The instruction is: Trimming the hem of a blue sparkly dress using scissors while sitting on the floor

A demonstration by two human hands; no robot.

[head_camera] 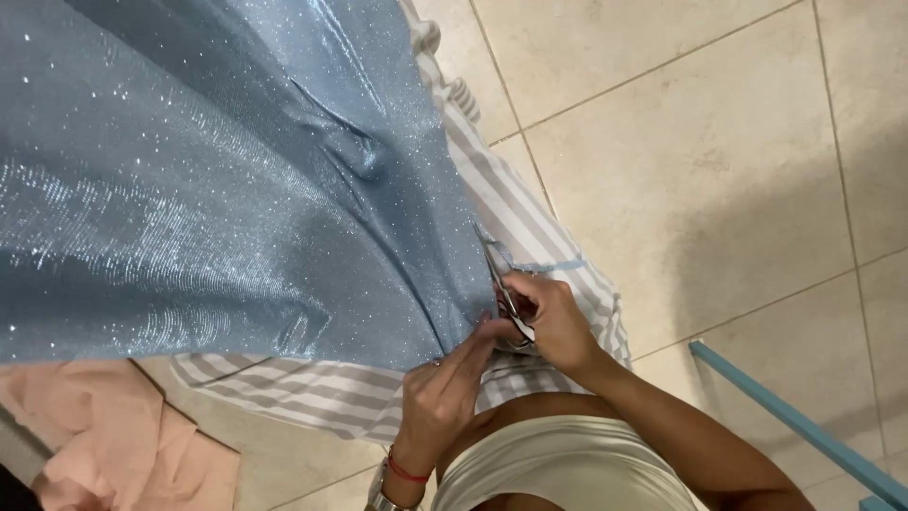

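Observation:
A large sheet of glittery blue fabric point(208, 189) spreads over a grey-and-white striped cloth point(312, 393). My right hand point(558, 322) holds a pair of metal scissors point(506, 289) at the fabric's near edge, blades pointing away from me. My left hand point(440, 388) pinches the blue fabric's edge just beside the scissors; it wears a red string bracelet and a metal band at the wrist. A thin blue thread or strip point(558, 266) trails from the edge past the scissors.
Peach-pink cloth point(113, 435) lies bunched at the lower left. Beige floor tiles point(709, 161) fill the right side. A light blue bar point(804, 426) slants across the lower right corner.

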